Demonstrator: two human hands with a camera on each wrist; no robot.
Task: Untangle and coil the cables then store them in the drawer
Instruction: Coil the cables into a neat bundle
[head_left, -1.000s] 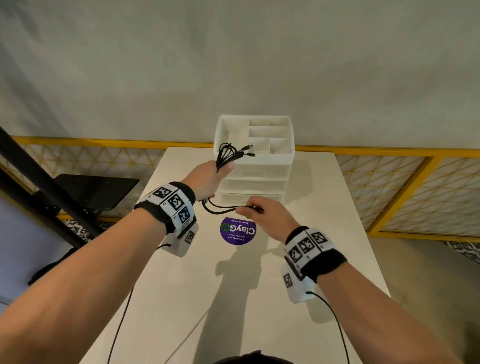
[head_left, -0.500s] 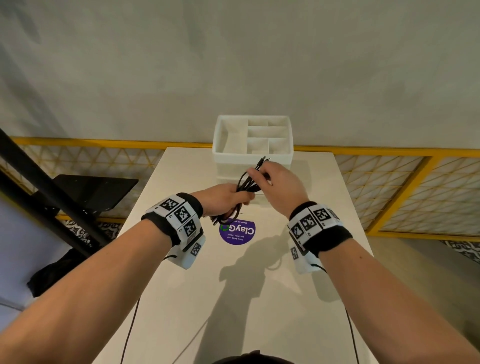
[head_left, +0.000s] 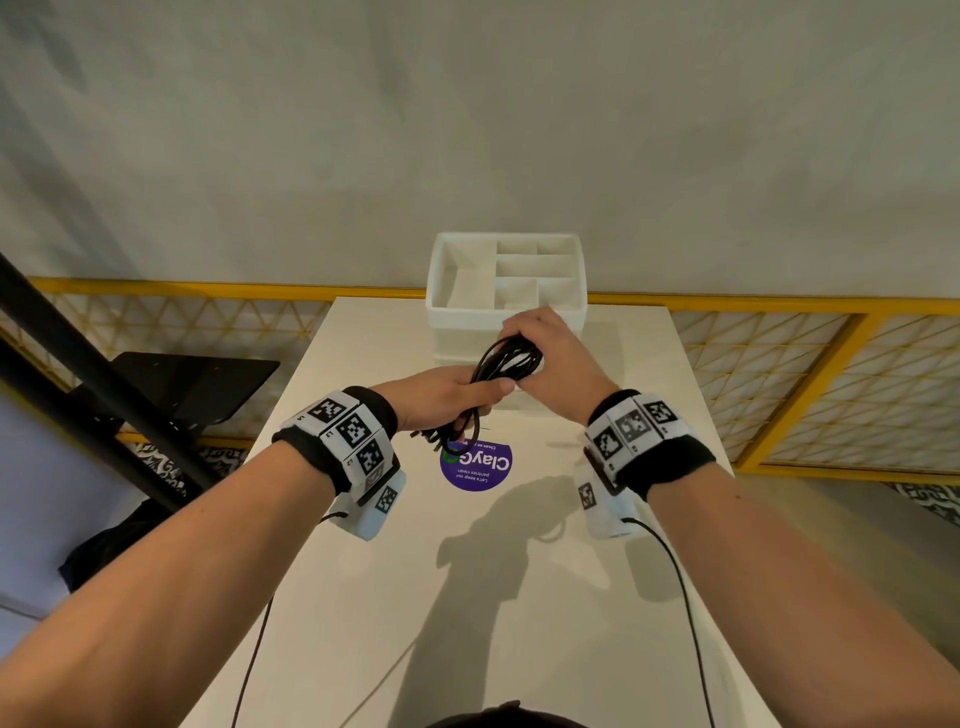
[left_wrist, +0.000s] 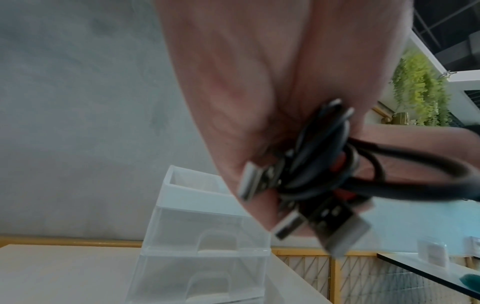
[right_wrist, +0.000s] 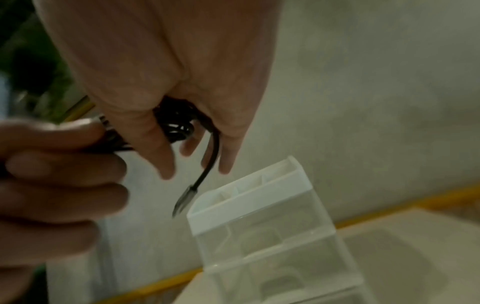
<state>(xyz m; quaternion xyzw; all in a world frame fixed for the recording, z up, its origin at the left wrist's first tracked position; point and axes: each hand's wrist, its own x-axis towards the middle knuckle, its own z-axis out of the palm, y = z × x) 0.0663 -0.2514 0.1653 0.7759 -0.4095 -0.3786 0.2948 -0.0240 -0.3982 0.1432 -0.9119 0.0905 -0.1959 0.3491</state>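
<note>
A bundle of black cables is looped between both hands above the white table. My left hand grips the lower part of the bundle, and several USB plugs stick out under its fingers. My right hand holds the upper end of the loops, with one thin plug end hanging below its fingers. The white drawer unit stands just behind the hands at the table's far edge, with an open divided tray on top. Its clear drawer fronts look pushed in.
A purple round sticker lies on the table under the hands. A yellow railing runs behind the table. A black stand and plate sit to the left. Thin wrist-camera leads trail toward me.
My right hand rose from the table near the sticker to the bundle and now holds its upper end. My left hand dropped and turned, so the plugs now point down.
</note>
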